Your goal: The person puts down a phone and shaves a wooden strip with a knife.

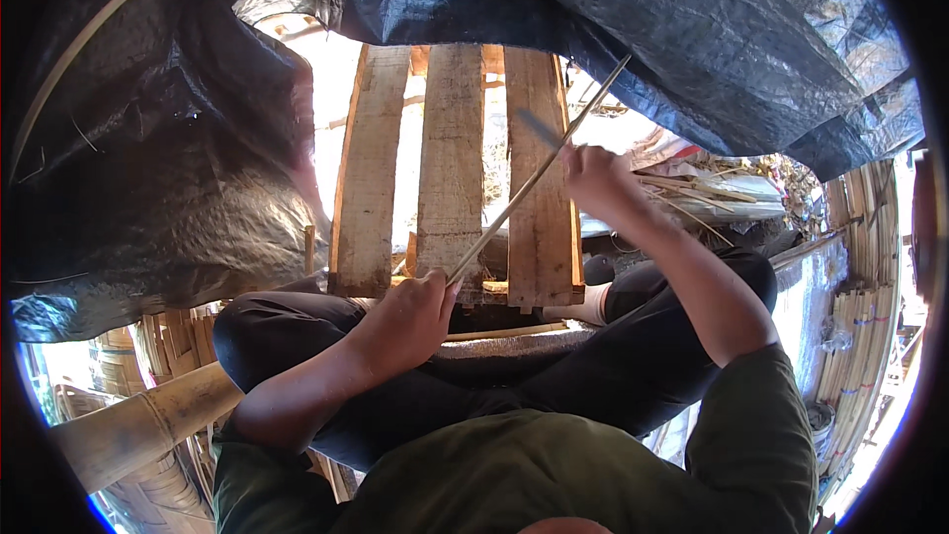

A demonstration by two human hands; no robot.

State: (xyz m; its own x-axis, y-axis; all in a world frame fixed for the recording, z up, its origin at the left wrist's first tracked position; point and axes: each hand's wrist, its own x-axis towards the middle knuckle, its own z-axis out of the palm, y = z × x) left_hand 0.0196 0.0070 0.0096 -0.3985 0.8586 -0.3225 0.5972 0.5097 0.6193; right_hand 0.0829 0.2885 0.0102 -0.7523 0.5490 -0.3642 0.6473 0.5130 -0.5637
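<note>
2 hands on 1 bamboo strip (534,178): left hand (410,316) clamped on its near end, right hand (591,178) gripping a blurred knife blade (539,127) against it. Shaving stroke underway; next needs steady pull.

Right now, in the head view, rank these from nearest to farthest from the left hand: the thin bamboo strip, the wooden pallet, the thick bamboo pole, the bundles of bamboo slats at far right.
1. Thin bamboo strip: held in the left hand.
2. Wooden pallet: just ahead of the hand.
3. Thick bamboo pole: lower left, beside the knee.
4. Bundles of bamboo slats: far right edge.
</note>
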